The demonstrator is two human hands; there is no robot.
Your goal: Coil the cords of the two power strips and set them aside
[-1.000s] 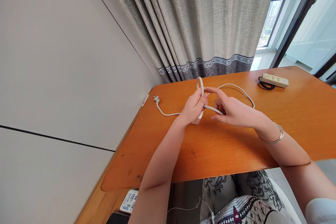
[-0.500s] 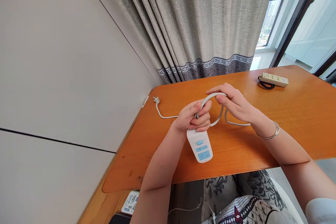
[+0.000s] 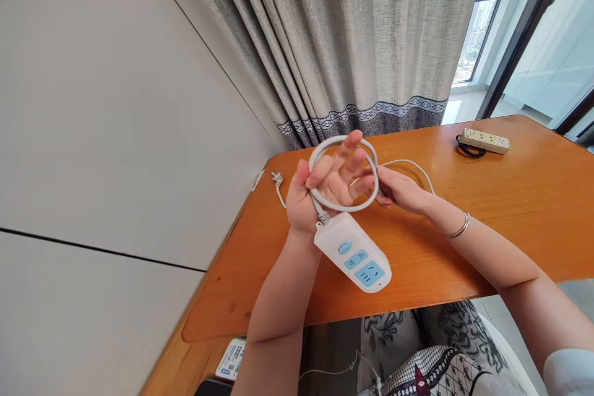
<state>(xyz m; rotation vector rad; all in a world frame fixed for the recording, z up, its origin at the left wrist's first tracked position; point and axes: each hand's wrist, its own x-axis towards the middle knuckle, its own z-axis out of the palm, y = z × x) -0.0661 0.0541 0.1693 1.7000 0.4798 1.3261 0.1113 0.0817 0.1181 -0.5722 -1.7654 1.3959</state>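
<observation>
A white power strip (image 3: pixel 355 255) with light blue sockets hangs tilted below my left hand (image 3: pixel 329 182), over the table. The palm of that hand faces up; its thumb presses the white cord (image 3: pixel 375 189) near the strip, and its other fingers are spread inside a loop of the cord. My right hand (image 3: pixel 398 189) is closed round the cord at the loop's right side, its fingertips partly hidden behind the loop. Near the table's left end lies the cord's plug (image 3: pixel 277 178).
A beige power strip (image 3: pixel 486 141) with a black cord lies at the back right of the brown table (image 3: pixel 520 223). Behind the table hangs a grey curtain (image 3: pixel 371 43). A white panel (image 3: pixel 116 136) stands at the left. Below the table's left corner is a white box (image 3: pixel 231 359).
The cord now forms a round loop at my left hand, whose fingers have opened and turned palm up. The power strip has swung to the right. My right hand has moved lower and left.
</observation>
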